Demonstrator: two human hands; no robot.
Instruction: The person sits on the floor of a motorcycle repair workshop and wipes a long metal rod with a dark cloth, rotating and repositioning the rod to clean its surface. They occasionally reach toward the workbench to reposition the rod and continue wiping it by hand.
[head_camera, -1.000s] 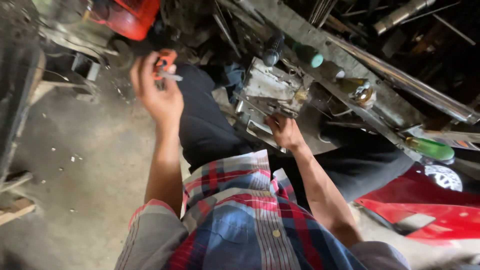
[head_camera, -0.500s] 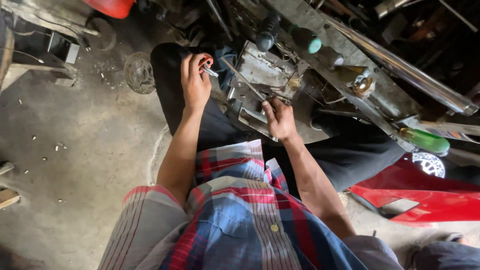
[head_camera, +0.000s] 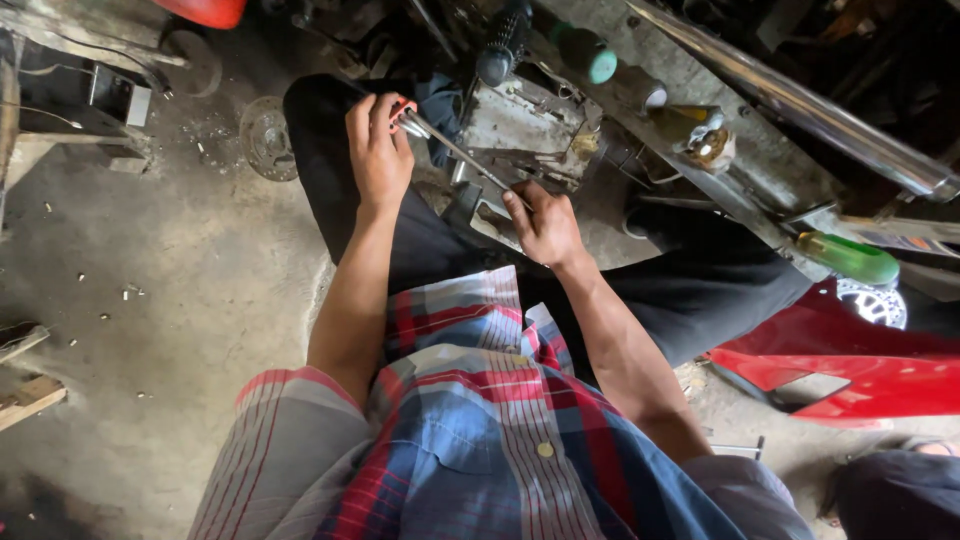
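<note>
Gripping the red handle end of a screwdriver (head_camera: 455, 150), the left hand (head_camera: 378, 150) is staying clenched around it above the person's dark trouser leg (head_camera: 330, 170). The metal shaft is running down and to the right, slanting toward the grey engine block (head_camera: 520, 125). The right hand (head_camera: 545, 225) is resting at the lower edge of that block, its fingertips pinching the shaft near the tip; the tip itself is hidden behind the fingers, so its exact seat cannot be told. Both forearms are reaching forward from a red, white and blue checked shirt (head_camera: 480, 440).

The engine block is sitting between the person's knees, low on the concrete floor (head_camera: 170, 330). A round metal disc (head_camera: 265, 140) is lying on the floor just left of the trouser leg. A long chrome pipe (head_camera: 800, 110) is crossing the upper right, well apart from both hands. A green-handled tool (head_camera: 850, 258) is lying to the right, near a red body panel (head_camera: 860, 365). Pieces of wood (head_camera: 25, 390) are lying at the left edge.
</note>
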